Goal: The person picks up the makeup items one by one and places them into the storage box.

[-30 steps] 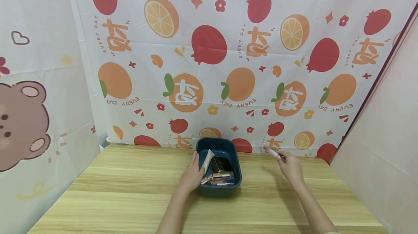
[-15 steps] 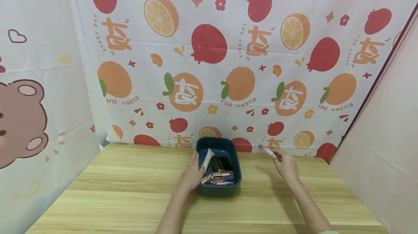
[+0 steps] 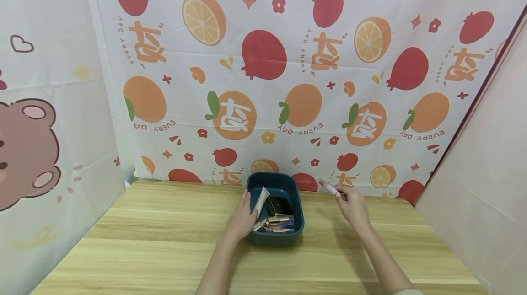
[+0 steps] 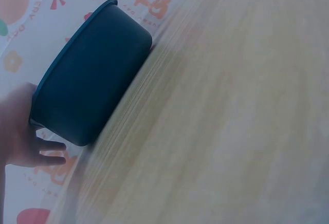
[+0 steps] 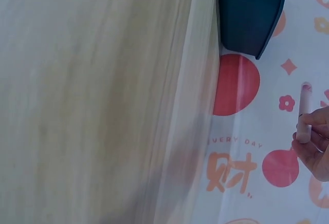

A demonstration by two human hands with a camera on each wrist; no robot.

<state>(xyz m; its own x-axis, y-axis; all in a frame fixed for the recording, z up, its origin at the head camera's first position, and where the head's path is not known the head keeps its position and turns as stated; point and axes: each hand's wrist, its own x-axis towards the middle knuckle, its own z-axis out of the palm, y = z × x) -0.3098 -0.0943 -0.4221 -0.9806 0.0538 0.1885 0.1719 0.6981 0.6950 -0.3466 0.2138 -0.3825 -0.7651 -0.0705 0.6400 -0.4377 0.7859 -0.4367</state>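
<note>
A dark blue plastic bin [image 3: 273,240] stands on the wooden table, against the fruit-print cloth. My left hand [image 3: 240,222] holds its left side, with the thumb over the rim and the fingers outside. In the left wrist view, two fingers reach past the bin's end wall [image 4: 95,75]. To the right of the bin and above the table, my right hand [image 3: 355,208] pinches a slim pale pink cosmetic tube [image 3: 330,188]. The tube [image 5: 305,111] points away from the palm. Inside the bin lie a white squeeze tube [image 3: 261,202], a black box [image 3: 279,206] and several lipstick-like tubes [image 3: 281,220].
The wooden table [image 3: 164,231] reaches out on both sides of the bin. Behind it hangs a white cloth [image 3: 271,107] printed with fruit, and a bear-print cloth [image 3: 82,130] hangs on the left. A pale wall [image 3: 481,185] rises on the right.
My right hand has moved left with the pink cosmetic tube, closer to the bin. The left hand and the bin have stayed in place.
</note>
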